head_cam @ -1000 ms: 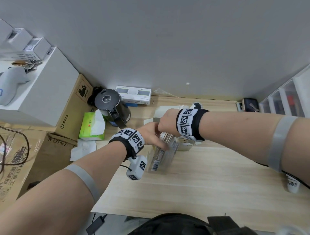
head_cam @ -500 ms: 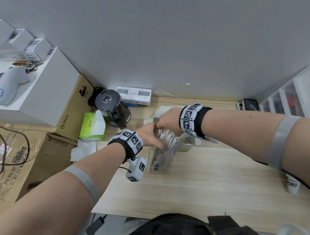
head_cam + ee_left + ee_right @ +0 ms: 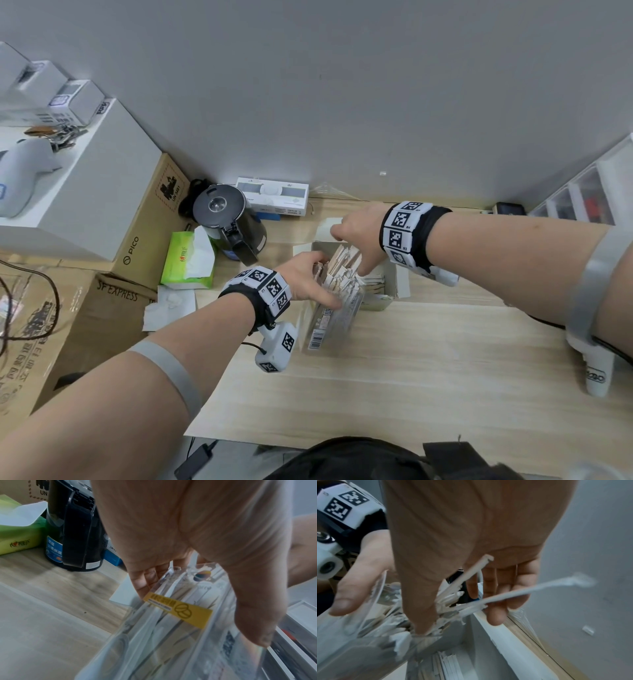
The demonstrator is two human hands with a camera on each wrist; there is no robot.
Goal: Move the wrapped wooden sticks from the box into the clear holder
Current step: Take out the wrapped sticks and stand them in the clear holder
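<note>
The clear holder (image 3: 334,315) stands tilted on the wooden table, and my left hand (image 3: 322,284) grips it, thumb on one side wall and fingers on the other. Its yellow label (image 3: 178,610) faces the left wrist view. Several wrapped wooden sticks (image 3: 342,270) fan out of its top. My right hand (image 3: 356,236) hovers over them with the fingers spread. Its thumb (image 3: 423,615) presses the stick ends, and one wrapped stick (image 3: 522,592) lies loose across the fingers. Behind the holder is the white box (image 3: 400,284), open, with more sticks (image 3: 373,284) lying in it.
A black kettle (image 3: 229,219) and a green tissue box (image 3: 188,260) stand left of the holder, with cardboard boxes (image 3: 144,233) beyond. A white carton (image 3: 274,198) lies against the wall. Clear drawers (image 3: 582,195) stand at the right. Bare wooden table (image 3: 411,377) lies in front.
My right hand has risen and shifted right, off the bundle it was pushing into the holder. The sticks now fan out above the rim. The left hand keeps its grip.
</note>
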